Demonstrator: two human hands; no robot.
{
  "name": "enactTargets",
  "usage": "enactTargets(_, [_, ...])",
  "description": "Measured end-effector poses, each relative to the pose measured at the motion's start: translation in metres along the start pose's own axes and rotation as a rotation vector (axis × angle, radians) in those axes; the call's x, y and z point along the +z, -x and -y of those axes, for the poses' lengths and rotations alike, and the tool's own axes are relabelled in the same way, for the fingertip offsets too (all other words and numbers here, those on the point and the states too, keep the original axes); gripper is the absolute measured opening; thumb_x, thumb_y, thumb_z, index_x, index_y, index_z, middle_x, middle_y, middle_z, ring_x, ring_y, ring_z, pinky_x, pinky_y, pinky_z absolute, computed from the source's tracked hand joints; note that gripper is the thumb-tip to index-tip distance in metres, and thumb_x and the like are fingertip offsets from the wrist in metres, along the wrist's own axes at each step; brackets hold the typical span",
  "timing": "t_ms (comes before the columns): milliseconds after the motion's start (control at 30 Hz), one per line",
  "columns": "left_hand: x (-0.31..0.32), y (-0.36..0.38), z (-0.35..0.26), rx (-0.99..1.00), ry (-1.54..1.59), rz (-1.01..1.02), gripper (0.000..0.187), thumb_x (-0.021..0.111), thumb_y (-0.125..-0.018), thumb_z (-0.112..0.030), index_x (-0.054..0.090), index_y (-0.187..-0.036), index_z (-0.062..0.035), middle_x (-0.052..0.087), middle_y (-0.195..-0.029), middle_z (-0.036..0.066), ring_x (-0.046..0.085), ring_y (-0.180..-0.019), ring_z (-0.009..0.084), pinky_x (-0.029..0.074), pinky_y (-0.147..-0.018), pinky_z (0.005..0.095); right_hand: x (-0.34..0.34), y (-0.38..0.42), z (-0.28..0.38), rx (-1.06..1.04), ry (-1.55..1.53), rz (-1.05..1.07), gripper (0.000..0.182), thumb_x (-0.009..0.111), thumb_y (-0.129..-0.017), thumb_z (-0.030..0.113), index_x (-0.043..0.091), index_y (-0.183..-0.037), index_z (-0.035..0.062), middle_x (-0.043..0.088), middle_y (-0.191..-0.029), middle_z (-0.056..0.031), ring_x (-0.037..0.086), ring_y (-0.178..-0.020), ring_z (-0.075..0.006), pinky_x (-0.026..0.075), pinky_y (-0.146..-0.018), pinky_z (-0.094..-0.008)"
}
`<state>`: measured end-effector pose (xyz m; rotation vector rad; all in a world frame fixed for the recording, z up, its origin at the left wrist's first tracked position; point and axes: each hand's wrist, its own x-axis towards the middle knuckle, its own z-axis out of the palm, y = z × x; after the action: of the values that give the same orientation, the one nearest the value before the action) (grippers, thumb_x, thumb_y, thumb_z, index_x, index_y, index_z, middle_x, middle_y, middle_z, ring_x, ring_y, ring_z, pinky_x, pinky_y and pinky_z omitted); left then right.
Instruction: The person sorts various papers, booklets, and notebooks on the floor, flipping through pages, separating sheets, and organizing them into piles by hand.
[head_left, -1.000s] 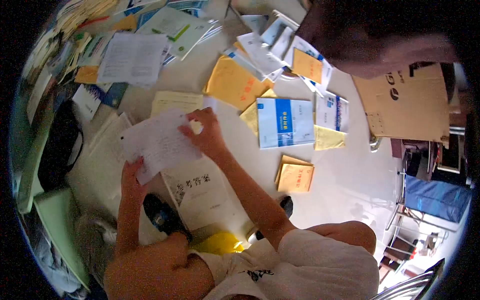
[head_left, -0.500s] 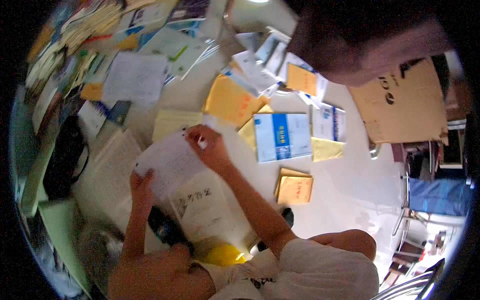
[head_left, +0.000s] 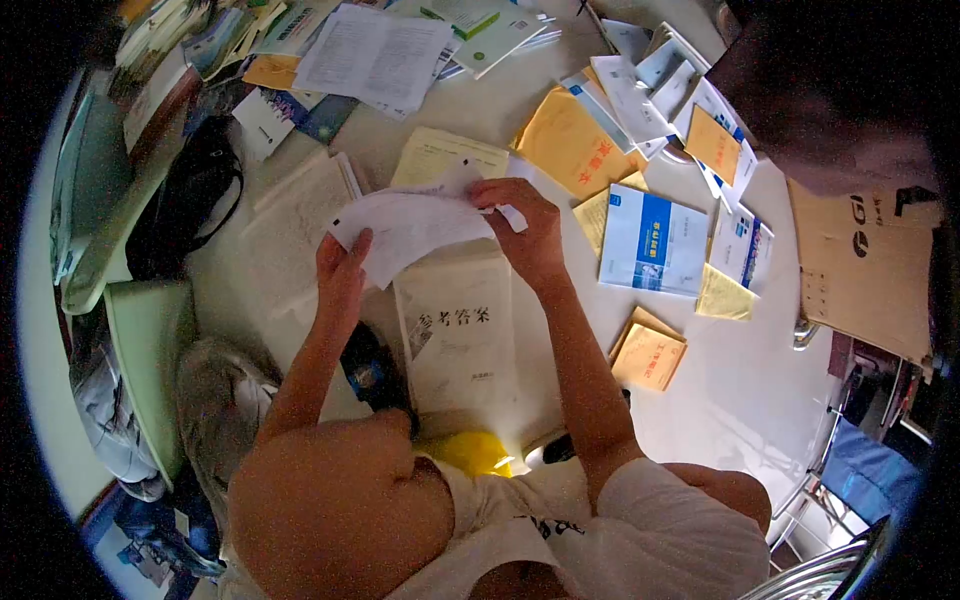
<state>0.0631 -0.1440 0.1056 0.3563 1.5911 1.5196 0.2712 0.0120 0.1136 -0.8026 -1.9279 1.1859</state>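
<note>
A printed white sheet of paper [head_left: 410,232] hangs between my two hands, bent along its middle and held up over the floor. My left hand [head_left: 343,262] pinches its lower left edge, thumb on top. At the other end my right hand [head_left: 525,225] grips the right edge with curled fingers, and a small white flap sticks out beside them. Just below the sheet lies a pale booklet [head_left: 458,345] with large dark characters on its cover. A stack of whitish papers [head_left: 290,235] is to the left, and a yellowish sheet [head_left: 450,152] lies behind the held one.
To the right are a blue-and-white workbook [head_left: 653,242], small tan notebooks [head_left: 650,352], a large brown envelope [head_left: 575,140] and a cardboard box [head_left: 865,265]. A black bag [head_left: 185,205] sits at left. Piled books and papers [head_left: 375,55] spread along the back. A yellow object [head_left: 468,453] is near my body.
The view has shifted, so the surroundings appear farther right. The sheet, earlier showing its printed face broadly, is now bent and more edge-on, with both hands still on it.
</note>
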Motion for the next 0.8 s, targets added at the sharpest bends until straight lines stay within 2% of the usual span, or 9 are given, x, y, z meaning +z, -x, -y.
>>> enactTargets(67, [-0.003,-0.005,0.004,0.015,-0.031,-0.001,0.027,0.059,-0.095,-0.01,0.057,-0.12,-0.001,0.065,-0.115,0.008,0.063,-0.104,0.0191,0.049,-0.089,0.0327,0.002,-0.005,-0.003,-0.126,0.072,-0.07,0.017,0.071,-0.076,-0.007,0.066,-0.088,0.0037,0.068,-0.107,-0.0096,0.065,-0.101,-0.025,0.051,-0.089,-0.0334])
enactTargets(200, [-0.002,-0.005,0.003,0.045,0.038,0.076,0.029,0.06,-0.095,-0.01,0.056,-0.122,-0.001,0.065,-0.116,0.009,0.062,-0.105,0.0194,0.049,-0.092,0.0342,0.007,-0.008,-0.018,-0.159,0.114,-0.153,0.017,0.072,-0.079,-0.003,0.064,-0.093,0.0046,0.068,-0.108,-0.0096,0.064,-0.101,-0.0224,0.051,-0.087,-0.0328])
enactTargets(267, [-0.004,-0.002,0.005,0.038,0.003,0.103,0.03,0.061,-0.094,-0.01,0.056,-0.123,-0.0013,0.064,-0.117,0.009,0.062,-0.106,0.0197,0.05,-0.092,0.035,0.012,-0.001,-0.025,0.316,-0.168,-0.175,0.018,0.072,-0.084,0.008,0.061,-0.099,0.0048,0.067,-0.097,-0.0095,0.065,-0.098,-0.0195,0.053,-0.081,-0.035])
enactTargets(300, [-0.006,-0.006,0.009,0.042,-0.009,0.116,0.031,0.061,-0.094,-0.011,0.056,-0.123,-0.0018,0.064,-0.117,0.01,0.062,-0.106,0.02,0.05,-0.092,0.0357,0.009,-0.003,-0.021,0.403,-0.191,-0.114,0.02,0.071,-0.086,0.013,0.058,-0.099,0.004,0.065,-0.085,-0.009,0.063,-0.086,-0.0165,0.052,-0.075,-0.0337])
enactTargets(333, [-0.006,-0.009,0.011,0.047,-0.022,0.132,0.032,0.062,-0.094,-0.011,0.056,-0.124,-0.0022,0.064,-0.117,0.01,0.062,-0.106,0.0204,0.05,-0.093,0.0364,0.009,-0.003,-0.029,0.409,-0.194,-0.11,0.02,0.071,-0.086,0.013,0.058,-0.099,0.004,0.065,-0.085,-0.009,0.063,-0.086,-0.0165,0.052,-0.075,-0.0337])
enactTargets(400, [-0.006,-0.006,0.013,0.005,-0.012,0.123,0.034,0.062,-0.093,-0.012,0.056,-0.125,-0.0027,0.064,-0.117,0.01,0.062,-0.106,0.0211,0.05,-0.093,0.0369,0.012,0.001,-0.043,0.335,-0.064,-0.03,0.024,0.072,-0.085,0.018,0.057,-0.096,0.0024,0.063,-0.08,-0.0095,0.059,-0.075,-0.0183,0.05,-0.07,-0.0328])
enactTargets(500, [-0.003,-0.005,0.009,-0.036,-0.003,0.127,0.036,0.062,-0.093,-0.013,0.054,-0.127,-0.0033,0.064,-0.118,0.011,0.062,-0.107,0.0225,0.051,-0.092,0.0376,0.019,0.007,-0.051,0.327,-0.067,-0.01,0.03,0.072,-0.084,0.024,0.056,-0.095,0.0003,0.063,-0.083,-0.0118,0.056,-0.072,-0.021,0.048,-0.069,-0.0336])
enactTargets(633, [-0.002,-0.002,0.002,-0.107,-0.036,0.164,0.044,0.062,-0.094,-0.015,0.048,-0.134,-0.0042,0.061,-0.121,0.012,0.061,-0.111,0.0239,0.052,-0.092,0.0386,0.025,0.012,-0.048,0.329,-0.134,-0.029,0.032,0.072,-0.084,0.025,0.056,-0.093,-0.0011,0.064,-0.086,-0.0145,0.058,-0.077,-0.0239,0.048,-0.073,-0.036])
enactTargets(800, [0.0,-0.006,0.011,-0.092,0.092,0.198,0.051,0.062,-0.094,-0.018,0.043,-0.138,-0.0047,0.059,-0.125,0.012,0.059,-0.114,0.0234,0.051,-0.094,0.0393,0.031,0.008,-0.05,0.406,-0.043,-0.021,0.036,0.072,-0.083,0.025,0.059,-0.102,-0.0026,0.067,-0.098,-0.0185,0.063,-0.091,-0.0272,0.049,-0.082,-0.0391])
